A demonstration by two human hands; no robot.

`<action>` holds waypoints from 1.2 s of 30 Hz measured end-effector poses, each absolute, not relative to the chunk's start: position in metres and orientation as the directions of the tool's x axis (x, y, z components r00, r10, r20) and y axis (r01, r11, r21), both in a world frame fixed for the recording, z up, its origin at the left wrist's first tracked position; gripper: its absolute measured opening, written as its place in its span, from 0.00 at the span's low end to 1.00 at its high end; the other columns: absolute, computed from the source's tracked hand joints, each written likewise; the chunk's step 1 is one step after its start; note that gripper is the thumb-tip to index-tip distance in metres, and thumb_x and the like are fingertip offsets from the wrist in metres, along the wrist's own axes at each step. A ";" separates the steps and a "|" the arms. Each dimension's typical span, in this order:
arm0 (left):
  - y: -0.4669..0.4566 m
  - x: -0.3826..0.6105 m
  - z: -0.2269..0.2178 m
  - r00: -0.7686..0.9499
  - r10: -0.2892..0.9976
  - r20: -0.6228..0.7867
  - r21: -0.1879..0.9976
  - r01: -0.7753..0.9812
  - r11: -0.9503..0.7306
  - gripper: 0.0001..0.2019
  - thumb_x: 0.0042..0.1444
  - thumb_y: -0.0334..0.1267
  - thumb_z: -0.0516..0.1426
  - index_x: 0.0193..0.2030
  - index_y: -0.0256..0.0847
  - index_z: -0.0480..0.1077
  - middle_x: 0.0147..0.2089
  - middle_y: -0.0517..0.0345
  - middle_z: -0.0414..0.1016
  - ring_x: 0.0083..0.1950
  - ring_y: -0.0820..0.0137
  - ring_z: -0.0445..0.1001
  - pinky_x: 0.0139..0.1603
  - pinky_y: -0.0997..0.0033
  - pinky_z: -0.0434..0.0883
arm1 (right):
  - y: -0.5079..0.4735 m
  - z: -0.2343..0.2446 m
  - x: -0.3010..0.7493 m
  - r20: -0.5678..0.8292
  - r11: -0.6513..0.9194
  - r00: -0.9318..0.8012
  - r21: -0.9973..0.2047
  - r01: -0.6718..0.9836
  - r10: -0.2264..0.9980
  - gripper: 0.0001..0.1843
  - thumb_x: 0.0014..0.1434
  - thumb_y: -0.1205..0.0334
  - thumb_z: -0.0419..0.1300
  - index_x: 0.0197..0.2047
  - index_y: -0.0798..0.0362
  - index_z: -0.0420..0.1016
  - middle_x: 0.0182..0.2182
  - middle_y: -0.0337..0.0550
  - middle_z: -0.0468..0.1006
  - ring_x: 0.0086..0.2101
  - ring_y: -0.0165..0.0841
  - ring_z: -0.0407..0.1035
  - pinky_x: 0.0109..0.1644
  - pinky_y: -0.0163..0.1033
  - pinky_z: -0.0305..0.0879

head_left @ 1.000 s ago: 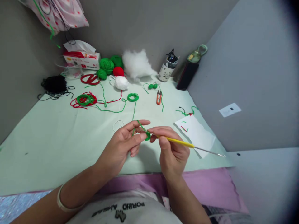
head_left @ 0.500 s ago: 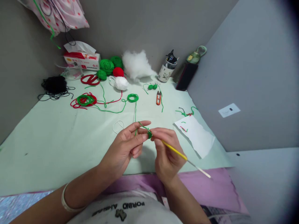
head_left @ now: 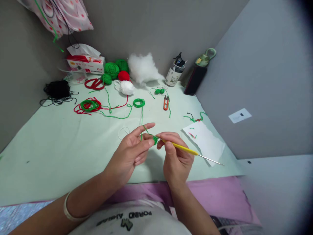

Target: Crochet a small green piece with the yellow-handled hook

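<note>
Between the thumb and fingers of my left hand (head_left: 133, 148) is a small green crochet piece (head_left: 155, 140). Green yarn (head_left: 142, 116) runs from a small coil (head_left: 139, 103) on the table up over my raised left index finger. My right hand (head_left: 177, 156) grips a crochet hook (head_left: 184, 148) by its yellow handle. One metal end of the hook meets the green piece; the other points out to the lower right. Exactly how the yarn lies on the hook tip is too small to tell.
Behind are yarn balls (head_left: 111, 70), white stuffing (head_left: 144, 69), red scissors (head_left: 94, 84), a tissue pack (head_left: 85, 63) and a pen cup (head_left: 174, 74). Orange thread snips (head_left: 166, 102) lie mid-table. A paper sheet (head_left: 207, 143) with yarn scraps is at right, black yarn (head_left: 57, 89) at left.
My right hand has turned, so the crochet hook lies flatter and its outer end has swung up. The hook's near tip now shows at the green piece. My left hand has shifted slightly left.
</note>
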State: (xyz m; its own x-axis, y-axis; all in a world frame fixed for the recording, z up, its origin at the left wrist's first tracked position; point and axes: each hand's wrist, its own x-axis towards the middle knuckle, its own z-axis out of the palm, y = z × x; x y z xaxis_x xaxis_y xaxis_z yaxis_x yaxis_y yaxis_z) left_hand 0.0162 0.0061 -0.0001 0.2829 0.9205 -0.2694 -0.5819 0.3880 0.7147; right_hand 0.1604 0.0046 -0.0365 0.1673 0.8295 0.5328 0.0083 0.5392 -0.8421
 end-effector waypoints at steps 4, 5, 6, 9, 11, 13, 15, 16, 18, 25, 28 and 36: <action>0.009 0.010 0.001 0.292 0.913 -0.284 0.690 -0.599 0.406 0.21 0.60 0.30 0.68 0.60 0.36 0.78 0.23 0.74 0.57 0.20 0.83 0.46 0.20 0.81 0.52 | 0.005 -0.035 0.165 0.516 0.523 0.196 -0.852 0.019 0.834 0.09 0.71 0.63 0.62 0.45 0.47 0.85 0.37 0.43 0.84 0.31 0.32 0.74 0.36 0.42 0.74; 0.010 0.008 0.001 0.300 0.909 -0.289 0.683 -0.601 0.415 0.19 0.60 0.30 0.68 0.59 0.36 0.79 0.24 0.73 0.57 0.21 0.82 0.45 0.20 0.81 0.52 | 0.006 -0.035 0.167 0.504 0.513 0.200 -0.858 0.009 0.840 0.08 0.71 0.62 0.62 0.44 0.47 0.85 0.36 0.43 0.84 0.31 0.32 0.74 0.36 0.42 0.74; 0.011 0.007 0.000 0.309 0.905 -0.292 0.678 -0.601 0.424 0.18 0.60 0.30 0.67 0.57 0.35 0.80 0.24 0.72 0.57 0.21 0.82 0.45 0.20 0.81 0.52 | 0.007 -0.034 0.169 0.491 0.503 0.203 -0.865 -0.008 0.847 0.08 0.71 0.61 0.62 0.43 0.48 0.85 0.36 0.43 0.83 0.31 0.32 0.75 0.36 0.42 0.74; 0.014 0.003 -0.001 0.325 0.903 -0.281 0.670 -0.607 0.427 0.14 0.60 0.30 0.67 0.52 0.35 0.83 0.25 0.72 0.56 0.21 0.82 0.43 0.20 0.81 0.52 | 0.009 -0.032 0.172 0.460 0.489 0.221 -0.867 -0.098 0.860 0.08 0.70 0.60 0.63 0.41 0.49 0.85 0.34 0.42 0.83 0.29 0.31 0.75 0.33 0.39 0.75; 0.013 0.004 -0.001 0.323 0.907 -0.271 0.684 -0.598 0.418 0.11 0.60 0.30 0.67 0.50 0.36 0.84 0.25 0.71 0.57 0.21 0.83 0.43 0.20 0.81 0.51 | 0.009 -0.031 0.172 0.449 0.480 0.196 -0.863 -0.158 0.872 0.09 0.70 0.59 0.63 0.40 0.49 0.85 0.32 0.42 0.82 0.27 0.30 0.74 0.30 0.37 0.74; 0.012 0.006 -0.002 0.321 0.913 -0.251 0.720 -0.569 0.397 0.12 0.59 0.31 0.68 0.50 0.40 0.84 0.28 0.68 0.63 0.21 0.84 0.46 0.20 0.82 0.51 | 0.008 -0.030 0.170 0.458 0.474 0.125 -0.865 -0.164 0.880 0.09 0.71 0.57 0.63 0.41 0.49 0.85 0.34 0.43 0.83 0.29 0.32 0.75 0.30 0.38 0.75; 0.010 0.008 -0.003 0.324 0.919 -0.223 0.761 -0.532 0.372 0.13 0.59 0.33 0.69 0.50 0.43 0.84 0.33 0.65 0.69 0.22 0.84 0.50 0.20 0.82 0.52 | 0.007 -0.031 0.169 0.488 0.492 0.067 -0.864 -0.105 0.870 0.09 0.71 0.57 0.63 0.43 0.48 0.85 0.37 0.45 0.85 0.34 0.35 0.78 0.33 0.41 0.77; 0.009 0.009 -0.003 0.323 0.922 -0.214 0.776 -0.517 0.362 0.13 0.59 0.34 0.70 0.51 0.44 0.84 0.34 0.64 0.71 0.22 0.84 0.51 0.20 0.82 0.52 | 0.007 -0.031 0.168 0.501 0.505 0.060 -0.860 -0.072 0.863 0.08 0.71 0.58 0.63 0.43 0.47 0.85 0.39 0.46 0.86 0.36 0.36 0.79 0.35 0.42 0.78; 0.009 0.009 -0.004 0.320 0.923 -0.212 0.791 -0.498 0.354 0.13 0.59 0.36 0.70 0.51 0.45 0.85 0.36 0.63 0.71 0.22 0.84 0.53 0.21 0.81 0.53 | 0.007 -0.032 0.168 0.507 0.511 0.081 -0.858 -0.042 0.858 0.08 0.71 0.59 0.63 0.44 0.47 0.85 0.40 0.45 0.87 0.36 0.35 0.79 0.36 0.41 0.78; 0.010 0.004 -0.003 0.309 0.924 -0.227 0.795 -0.489 0.359 0.11 0.61 0.32 0.66 0.49 0.43 0.84 0.34 0.65 0.68 0.22 0.85 0.53 0.22 0.80 0.54 | 0.006 -0.027 0.175 0.437 0.438 0.037 -0.894 -0.091 0.899 0.11 0.75 0.60 0.57 0.44 0.50 0.81 0.37 0.43 0.87 0.30 0.31 0.78 0.35 0.40 0.79; 0.009 0.007 -0.002 0.244 0.946 -0.216 0.819 -0.482 0.311 0.14 0.59 0.33 0.68 0.52 0.43 0.83 0.35 0.65 0.69 0.22 0.84 0.54 0.21 0.79 0.54 | 0.001 -0.029 0.178 0.633 0.622 0.001 -0.761 0.186 0.774 0.12 0.75 0.65 0.56 0.51 0.47 0.81 0.40 0.43 0.87 0.35 0.34 0.81 0.38 0.42 0.80; 0.010 0.009 -0.004 0.378 0.877 -0.296 0.700 -0.540 0.468 0.19 0.57 0.37 0.72 0.55 0.38 0.80 0.25 0.70 0.62 0.20 0.84 0.45 0.19 0.80 0.48 | -0.003 -0.040 0.180 0.787 0.727 -0.121 -0.484 0.488 0.605 0.20 0.70 0.69 0.62 0.60 0.41 0.81 0.48 0.46 0.85 0.44 0.39 0.82 0.44 0.45 0.82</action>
State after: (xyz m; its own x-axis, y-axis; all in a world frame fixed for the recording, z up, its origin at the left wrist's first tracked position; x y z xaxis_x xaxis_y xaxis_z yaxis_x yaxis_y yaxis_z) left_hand 0.0090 0.0096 -0.0037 0.3776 0.8774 -0.2958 -0.5395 0.4681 0.6998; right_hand 0.1802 -0.0034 -0.0398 -0.1208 0.6048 0.7872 0.4878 0.7268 -0.4836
